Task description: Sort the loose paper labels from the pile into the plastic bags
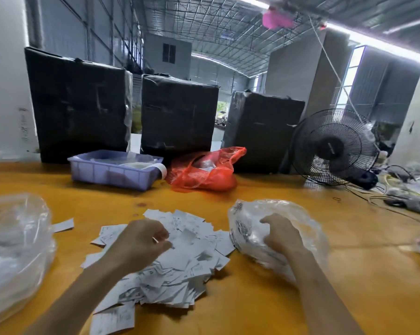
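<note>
A pile of loose white paper labels (180,257) lies spread on the orange table (252,298) in front of me. My left hand (141,243) hovers over the pile with fingers curled, pinching a label at its fingertips. My right hand (281,234) reaches into a clear plastic bag (247,228) holding printed labels, just right of the pile; whether its fingers hold anything is hidden by the hand's back. A second, larger clear plastic bag (15,250) sits at the left edge. One stray label (63,225) lies between that bag and the pile.
Behind the pile stand a lilac plastic bin (112,175) and a red plastic bag (204,172). Three black wrapped boxes (177,114) line the table's back. A black fan (334,146) and tangled cables (402,197) sit at the right.
</note>
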A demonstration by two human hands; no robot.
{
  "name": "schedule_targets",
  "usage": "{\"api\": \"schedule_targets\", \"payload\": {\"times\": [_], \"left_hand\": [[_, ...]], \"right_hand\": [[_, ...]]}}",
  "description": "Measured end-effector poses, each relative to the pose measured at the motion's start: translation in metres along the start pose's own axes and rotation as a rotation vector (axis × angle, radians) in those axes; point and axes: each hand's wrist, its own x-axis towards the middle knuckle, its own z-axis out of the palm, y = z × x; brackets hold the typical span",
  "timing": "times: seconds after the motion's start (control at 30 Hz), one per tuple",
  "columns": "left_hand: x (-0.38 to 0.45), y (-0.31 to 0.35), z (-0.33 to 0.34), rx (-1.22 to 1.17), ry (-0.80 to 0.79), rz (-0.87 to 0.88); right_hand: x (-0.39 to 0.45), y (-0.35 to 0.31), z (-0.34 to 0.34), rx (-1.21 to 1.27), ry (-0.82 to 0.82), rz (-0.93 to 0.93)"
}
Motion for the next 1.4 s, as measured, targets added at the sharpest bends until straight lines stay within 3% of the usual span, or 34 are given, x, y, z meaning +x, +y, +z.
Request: {"api": "schedule_targets", "payload": {"times": [0.1,0.3,0.57,0.73,0.83,0.9,0.97,1.03,1.13,1.27,1.4], "left_hand": [[-0.004,0.001,0.016,0.016,-0.040,0.039],[-0.006,0.002,0.024,0.006,-0.046,0.073],[-0.006,0.003,0.022,-0.029,-0.025,0.064],[-0.005,0.005,0.017,-0.073,-0.018,0.061],[-0.004,0.009,0.013,-0.190,0.007,0.058],[-0.003,0.016,0.008,-0.432,0.036,0.032],[-0.004,0.024,0.001,-0.754,0.029,-0.025],[-0.004,0.030,-0.006,-0.927,-0.004,-0.058],[-0.006,0.030,-0.017,-0.955,-0.116,-0.036],[-0.009,0.024,-0.032,-0.833,-0.296,-0.018],[-0.007,0.008,-0.030,-0.645,-0.212,-0.142]], "right_hand": [[-0.004,-0.003,0.007,0.029,-0.066,0.003],[-0.007,-0.006,-0.004,-0.025,0.038,0.029],[-0.007,0.017,-0.034,0.221,-0.102,0.074],[-0.009,0.014,-0.058,0.312,-0.062,0.016],[-0.018,-0.001,-0.079,0.629,-0.063,-0.092],[-0.032,-0.022,-0.095,0.980,-0.223,-0.225],[-0.040,-0.046,-0.100,1.160,-0.425,-0.343],[-0.045,-0.072,-0.093,1.165,-0.558,-0.424],[-0.055,-0.106,-0.072,1.055,-0.615,-0.422],[-0.064,-0.129,-0.049,0.941,-0.583,-0.399],[-0.065,-0.137,-0.035,0.968,-0.551,-0.363]]}}
